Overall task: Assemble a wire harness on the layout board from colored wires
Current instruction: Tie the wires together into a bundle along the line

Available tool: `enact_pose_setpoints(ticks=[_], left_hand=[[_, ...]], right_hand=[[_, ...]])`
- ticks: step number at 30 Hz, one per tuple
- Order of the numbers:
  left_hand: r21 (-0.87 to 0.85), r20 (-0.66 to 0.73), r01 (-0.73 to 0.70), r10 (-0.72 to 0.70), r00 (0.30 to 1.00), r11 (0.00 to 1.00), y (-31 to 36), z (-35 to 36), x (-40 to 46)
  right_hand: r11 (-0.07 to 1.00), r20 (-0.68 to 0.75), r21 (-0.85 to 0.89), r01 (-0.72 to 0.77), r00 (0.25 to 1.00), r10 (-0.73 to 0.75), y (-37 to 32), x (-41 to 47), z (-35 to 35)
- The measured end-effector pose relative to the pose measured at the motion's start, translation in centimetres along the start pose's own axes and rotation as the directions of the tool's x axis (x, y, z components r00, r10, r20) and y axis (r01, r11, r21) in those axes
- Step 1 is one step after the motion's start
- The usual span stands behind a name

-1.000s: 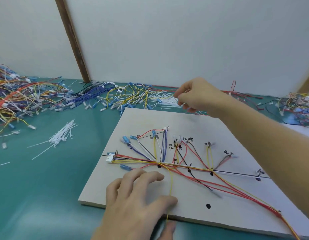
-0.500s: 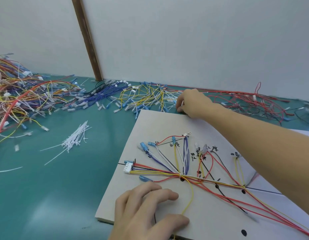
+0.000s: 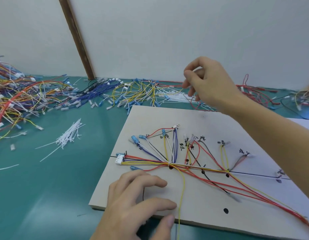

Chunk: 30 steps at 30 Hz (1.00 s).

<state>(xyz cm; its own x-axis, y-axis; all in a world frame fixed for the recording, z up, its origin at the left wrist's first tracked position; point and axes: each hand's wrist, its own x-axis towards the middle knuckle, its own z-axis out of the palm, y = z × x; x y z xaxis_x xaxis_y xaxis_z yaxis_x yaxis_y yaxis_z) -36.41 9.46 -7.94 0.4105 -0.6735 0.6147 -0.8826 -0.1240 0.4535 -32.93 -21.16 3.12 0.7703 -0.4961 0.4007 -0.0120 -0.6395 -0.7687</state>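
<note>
The pale layout board (image 3: 167,118) lies on the green table with a harness of red, yellow, blue, black and white wires (image 3: 185,166) fanned along its drawn lines. A white connector (image 3: 119,160) sits at the harness's left end. My left hand (image 3: 138,201) rests flat on the board's near left corner, fingers spread, with a loose yellow wire (image 3: 182,191) running past its fingertips. My right hand (image 3: 207,84) is raised over the board's far edge, its fingers curled and pinching a thin pale strand that looks like a cable tie (image 3: 174,92).
Heaps of loose coloured wires (image 3: 25,97) fill the table's far left, and blue and yellow ones (image 3: 126,92) lie along the wall. White cable ties (image 3: 70,135) sit in a bundle left of the board. Red wires (image 3: 254,90) lie at the back right.
My right hand has lifted from the pile behind the board, drawing the thin strand up with it. The view has shifted left. My left hand stays on the board.
</note>
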Motion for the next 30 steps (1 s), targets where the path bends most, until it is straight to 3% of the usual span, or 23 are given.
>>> enact_pose_setpoints(ticks=[5,8,11,13,15,18,25,30], left_hand=[[-0.106,-0.088,0.049,-0.058,0.994,0.993,2.1,-0.9,2.5],[-0.141,-0.055,0.12,-0.129,0.99,0.983,3.3,-1.0,6.7],[-0.033,0.115,0.216,-0.211,0.971,0.976,2.3,0.4,11.9],[0.066,0.314,0.287,-0.293,0.903,0.956,0.9,1.5,14.8],[0.117,0.456,0.31,-0.329,0.827,0.943,-0.6,2.4,16.2],[0.084,0.538,0.332,-0.323,0.779,0.94,-2.0,3.0,16.4],[-0.092,0.458,0.391,-0.31,0.833,0.916,-2.9,3.8,14.8],[-0.124,0.401,0.422,-0.344,0.849,0.898,-2.8,4.1,14.5]], right_hand=[[0.98,0.052,0.171,-0.1,0.994,0.092,0.1,-5.3,-3.1],[0.983,0.111,0.106,-0.148,0.984,0.137,0.8,-7.6,-3.9],[0.983,0.287,-0.117,-0.138,0.943,0.166,1.3,-9.0,-4.1],[0.955,0.399,-0.293,-0.057,0.9,0.176,1.5,-9.5,-3.6],[0.939,0.427,-0.342,0.016,0.893,0.141,1.6,-9.7,-2.7],[0.945,0.432,-0.323,0.046,0.896,0.104,1.5,-9.6,-1.4],[0.966,0.39,-0.258,0.018,0.917,0.087,2.0,-9.2,-0.8],[0.95,0.358,-0.301,-0.081,0.914,0.191,2.1,-8.8,-0.1]])
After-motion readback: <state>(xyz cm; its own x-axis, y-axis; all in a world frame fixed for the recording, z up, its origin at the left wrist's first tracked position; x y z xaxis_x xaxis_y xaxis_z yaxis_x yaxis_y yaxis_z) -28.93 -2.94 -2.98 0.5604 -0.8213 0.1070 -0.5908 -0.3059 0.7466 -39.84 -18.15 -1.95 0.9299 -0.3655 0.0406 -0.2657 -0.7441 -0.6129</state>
